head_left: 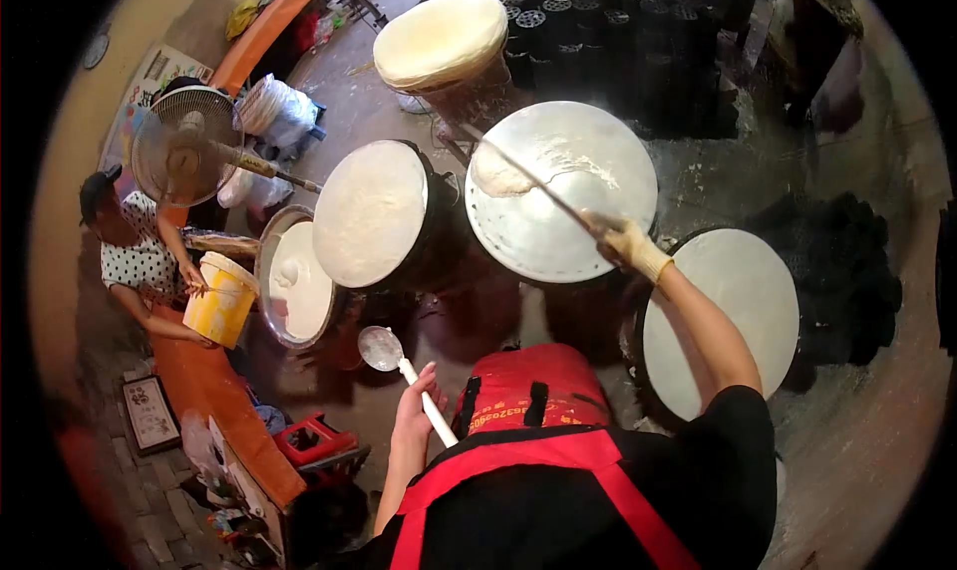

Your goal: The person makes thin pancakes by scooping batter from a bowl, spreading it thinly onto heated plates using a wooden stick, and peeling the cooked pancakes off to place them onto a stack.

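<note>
My left hand (414,403) is closed round the white handle of a ladle (380,349), whose round bowl carries white residue and hangs over the floor. In a pale glove, my right hand (630,247) grips a long thin stick (543,186) at its near end. The stick stretches across a round griddle (578,236). White batter (501,174) lies in a thick patch at the griddle's left, with thinner streaks spreading right. Whether the stick touches the batter I cannot tell.
Left of the griddle stands another with a pale sheet (369,214); a third (723,321) is at right. Beyond is a stack of pale flatbreads (441,40). A batter basin (299,289), a person (143,246) holding a yellow bucket (219,306), and a fan (186,146) are left.
</note>
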`<state>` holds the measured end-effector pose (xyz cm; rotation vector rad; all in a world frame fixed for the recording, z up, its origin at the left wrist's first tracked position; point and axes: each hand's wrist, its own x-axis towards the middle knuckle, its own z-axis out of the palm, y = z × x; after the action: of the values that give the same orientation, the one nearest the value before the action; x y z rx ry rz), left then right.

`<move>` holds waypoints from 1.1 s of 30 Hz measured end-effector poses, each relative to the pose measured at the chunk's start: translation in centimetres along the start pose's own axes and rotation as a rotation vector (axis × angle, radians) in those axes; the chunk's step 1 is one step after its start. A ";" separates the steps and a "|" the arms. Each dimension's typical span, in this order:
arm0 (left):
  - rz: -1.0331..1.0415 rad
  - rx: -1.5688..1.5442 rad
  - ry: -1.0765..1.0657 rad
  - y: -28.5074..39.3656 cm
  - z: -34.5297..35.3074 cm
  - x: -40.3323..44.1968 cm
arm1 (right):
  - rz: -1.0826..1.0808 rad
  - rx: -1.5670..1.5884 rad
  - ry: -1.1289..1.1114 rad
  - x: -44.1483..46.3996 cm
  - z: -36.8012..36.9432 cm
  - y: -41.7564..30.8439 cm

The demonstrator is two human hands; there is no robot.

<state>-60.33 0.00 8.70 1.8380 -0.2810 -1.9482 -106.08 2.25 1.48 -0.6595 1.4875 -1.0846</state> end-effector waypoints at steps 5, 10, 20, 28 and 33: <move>0.028 0.183 0.007 2.2 1.2 0.0 | -0.042 0.226 -0.070 -9.6 1.4 5.8; 0.000 0.352 -0.193 5.3 0.5 3.4 | -0.076 0.472 0.613 -11.9 7.8 3.1; 0.091 0.506 -0.459 14.0 -2.1 6.8 | -0.203 0.096 0.473 -14.9 21.8 9.8; 0.143 0.451 -0.358 18.3 -12.0 6.0 | -0.360 0.212 0.801 -1.7 35.6 3.6; 0.174 0.380 -0.333 18.8 -19.5 7.5 | -0.183 0.290 0.843 17.3 36.3 -2.7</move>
<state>-37.94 -16.99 8.45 1.6208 -0.9406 -2.1788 -75.35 -23.62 -2.16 -0.1131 1.9256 -1.8153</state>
